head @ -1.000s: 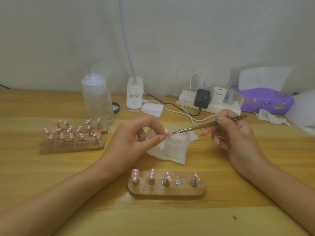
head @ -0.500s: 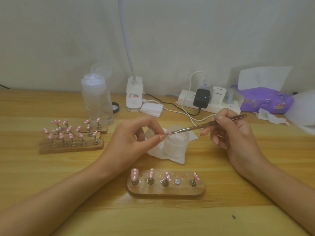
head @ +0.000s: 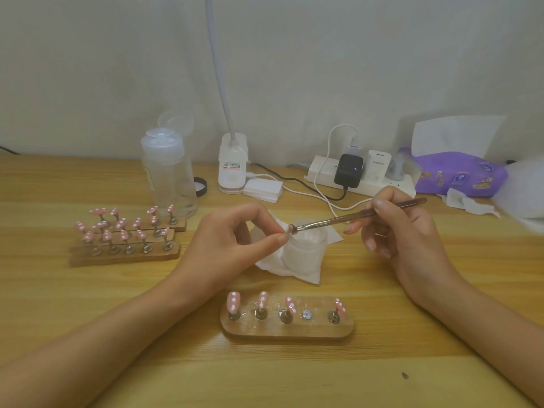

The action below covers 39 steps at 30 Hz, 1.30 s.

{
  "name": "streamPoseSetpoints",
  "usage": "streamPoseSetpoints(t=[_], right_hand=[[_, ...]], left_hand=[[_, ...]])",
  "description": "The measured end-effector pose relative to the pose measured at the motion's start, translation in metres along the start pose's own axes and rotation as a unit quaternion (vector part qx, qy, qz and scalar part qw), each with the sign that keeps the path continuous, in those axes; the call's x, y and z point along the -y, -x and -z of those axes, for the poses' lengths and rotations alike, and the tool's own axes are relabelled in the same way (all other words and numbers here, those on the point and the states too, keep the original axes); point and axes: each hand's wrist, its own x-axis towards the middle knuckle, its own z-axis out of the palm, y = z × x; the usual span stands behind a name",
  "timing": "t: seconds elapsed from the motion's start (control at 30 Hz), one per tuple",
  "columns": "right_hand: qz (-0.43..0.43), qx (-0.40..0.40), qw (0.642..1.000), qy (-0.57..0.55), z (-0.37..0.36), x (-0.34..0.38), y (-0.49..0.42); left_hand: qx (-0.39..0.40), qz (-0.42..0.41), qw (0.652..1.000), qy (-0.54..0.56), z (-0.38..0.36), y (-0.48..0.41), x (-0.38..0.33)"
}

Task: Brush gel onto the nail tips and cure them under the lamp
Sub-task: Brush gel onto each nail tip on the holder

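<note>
Pink and tiny in the head view, the nail tip (head: 289, 229) sits pinched by the left hand (head: 232, 242) just above the frosted jar (head: 306, 251) on the table (head: 88, 304), the right hand (head: 403, 231) pinching the brush (head: 353, 217) whose bristles touch it; I'd steady both wrists and stroke lightly, evenly.

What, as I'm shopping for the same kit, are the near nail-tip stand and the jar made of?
The near nail-tip stand looks like wood: warm brown, dull finish; its pegs look metal, shiny grey. The jar is frosted, translucent: glass or plastic, unclear which.
</note>
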Motion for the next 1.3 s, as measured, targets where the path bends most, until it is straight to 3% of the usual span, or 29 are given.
streamPoseSetpoints(t=[0.87, 1.03, 1.2, 1.3], right_hand=[[0.000, -0.034, 0.999, 0.011, 0.0031, -0.0019, 0.0001], [0.011, 0.001, 1.000, -0.008, 0.0008, 0.0014, 0.0015], [-0.001, -0.030, 1.000, 0.003, 0.0027, -0.0005, 0.0003], [0.008, -0.006, 1.000, -0.014, 0.0009, 0.0023, 0.0008]], left_hand=[[0.007, -0.018, 1.000, -0.003, 0.0011, -0.0006, -0.0010], [0.005, -0.014, 1.000, -0.011, 0.0009, -0.0004, 0.0014], [0.011, -0.028, 0.999, -0.021, 0.0014, -0.0010, -0.0004], [0.011, -0.039, 0.999, -0.032, 0.0021, -0.0012, -0.0008]])
